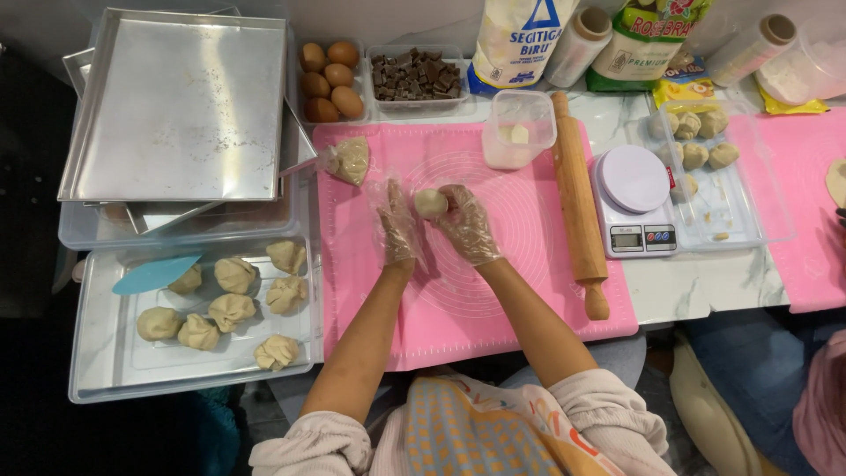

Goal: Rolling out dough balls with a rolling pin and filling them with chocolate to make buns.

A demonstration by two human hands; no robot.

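1. The left hand [398, 225], in a thin clear plastic glove, is curled against the left side of a small round ball of pale dough [430, 204], fingers partly bent around it.
2. The right hand [467, 225], gloved the same way, cups the ball from the right, so the dough sits pressed between both hands just above the pink silicone baking mat [458, 300] on the white marble counter [696, 282].
3. A clear piping bag of beige filling [350, 159] lies on the mat's upper left corner.
4. A long wooden rolling pin [579, 203] lies along the mat's right edge, beside a small white digital scale [634, 198].
5. A small clear plastic tub [520, 130] stands at the mat's top edge.
6. To the left, a clear plastic tray [97, 370] holds eight gathered dough parcels [233, 308] and a light blue plastic scraper [154, 274].
7. Above it rests a stack of shiny metal baking trays [181, 106].
8. Brown eggs [328, 81] and chopped chocolate pieces [416, 75] sit in clear containers at the back.
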